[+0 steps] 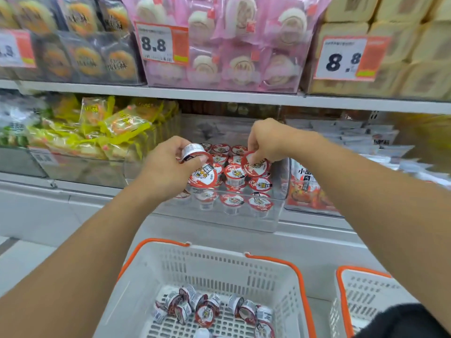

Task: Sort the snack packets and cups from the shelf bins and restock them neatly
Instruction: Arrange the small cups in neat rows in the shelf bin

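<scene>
Two hands work at the clear shelf bin (268, 215): your left hand (166, 169) grips snack cups (202, 175), your right hand (264, 140) pinches a red-lidded cup (256, 164) over stocked rows. More loose cups (205, 311) lie in the white basket (280, 276) below, beside a second basket (366, 289).

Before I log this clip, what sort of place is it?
Most likely a grocery or convenience store aisle. Price tags reading 8.8 hang on shelf bins of packaged snacks, a clear bin holds rows of red-lidded cups, and a white shopping basket sits below the shelf.
</scene>
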Motion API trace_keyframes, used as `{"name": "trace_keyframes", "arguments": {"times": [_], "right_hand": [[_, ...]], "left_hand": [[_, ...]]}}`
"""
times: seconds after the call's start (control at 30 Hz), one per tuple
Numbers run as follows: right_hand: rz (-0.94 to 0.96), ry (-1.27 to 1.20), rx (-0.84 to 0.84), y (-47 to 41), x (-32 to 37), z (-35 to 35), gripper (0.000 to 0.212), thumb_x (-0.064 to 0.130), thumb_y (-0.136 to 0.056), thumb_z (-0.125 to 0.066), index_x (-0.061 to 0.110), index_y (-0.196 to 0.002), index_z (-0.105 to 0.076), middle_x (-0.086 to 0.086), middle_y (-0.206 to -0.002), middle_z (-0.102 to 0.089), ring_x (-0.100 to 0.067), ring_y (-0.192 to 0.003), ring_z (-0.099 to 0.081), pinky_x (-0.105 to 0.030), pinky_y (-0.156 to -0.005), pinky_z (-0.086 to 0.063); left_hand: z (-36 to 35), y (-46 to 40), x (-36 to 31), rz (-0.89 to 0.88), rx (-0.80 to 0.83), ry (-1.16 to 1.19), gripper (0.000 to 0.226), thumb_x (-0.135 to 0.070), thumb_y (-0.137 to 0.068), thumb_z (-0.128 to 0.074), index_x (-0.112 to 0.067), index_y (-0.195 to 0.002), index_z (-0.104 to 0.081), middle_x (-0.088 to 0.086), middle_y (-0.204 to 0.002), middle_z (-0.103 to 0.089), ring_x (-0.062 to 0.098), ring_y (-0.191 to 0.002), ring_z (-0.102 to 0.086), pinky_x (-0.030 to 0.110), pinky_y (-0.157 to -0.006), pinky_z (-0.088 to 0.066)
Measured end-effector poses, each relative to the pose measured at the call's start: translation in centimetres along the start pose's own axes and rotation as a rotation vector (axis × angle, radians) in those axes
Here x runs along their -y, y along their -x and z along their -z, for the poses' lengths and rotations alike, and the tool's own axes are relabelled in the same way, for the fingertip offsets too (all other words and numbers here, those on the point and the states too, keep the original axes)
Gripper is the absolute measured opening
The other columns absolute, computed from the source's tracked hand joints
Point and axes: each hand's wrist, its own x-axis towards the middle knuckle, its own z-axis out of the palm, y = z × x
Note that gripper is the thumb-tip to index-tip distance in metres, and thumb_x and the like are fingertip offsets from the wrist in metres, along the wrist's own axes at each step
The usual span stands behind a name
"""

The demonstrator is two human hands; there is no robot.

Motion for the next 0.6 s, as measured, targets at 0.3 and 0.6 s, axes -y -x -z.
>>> {"name": "trace_keyframes", "arguments": {"times": [0.3, 0.6], "right_hand": [[-0.114, 0.094, 0.353, -2.9, -1.0, -1.2, 0.004, 0.007, -0.093, -0.066, 0.007, -0.093, -0.071, -0.003, -0.078, -0.071, -0.015, -0.062, -0.072, -0.027, -0.060, -0.060], [-0.059, 0.120, 0.323, -2.4, -0.5, -1.0, 0.040, 0.040, -0.073, -0.087, 0.016, -0.101, -0.072, -0.002, -0.090, -0.069, -0.018, -0.065, -0.069, -0.032, -0.060, -0.061]], "left_hand": [[-2.0, -2.1, 1.0, -0.074, -0.112, -0.002, 0.020, -0.033, -0.089, -0.072, -0.023, -0.103, -0.062, -0.015, -0.088, -0.062, 0.003, -0.081, -0.063, 0.018, -0.059, -0.048], [-2.5, -3.6, 2.1, -0.070, -0.156, 0.033, 0.023, -0.036, -0.087, -0.073, -0.024, -0.104, -0.063, -0.017, -0.089, -0.063, 0.007, -0.084, -0.064, 0.024, -0.066, -0.053]]}}
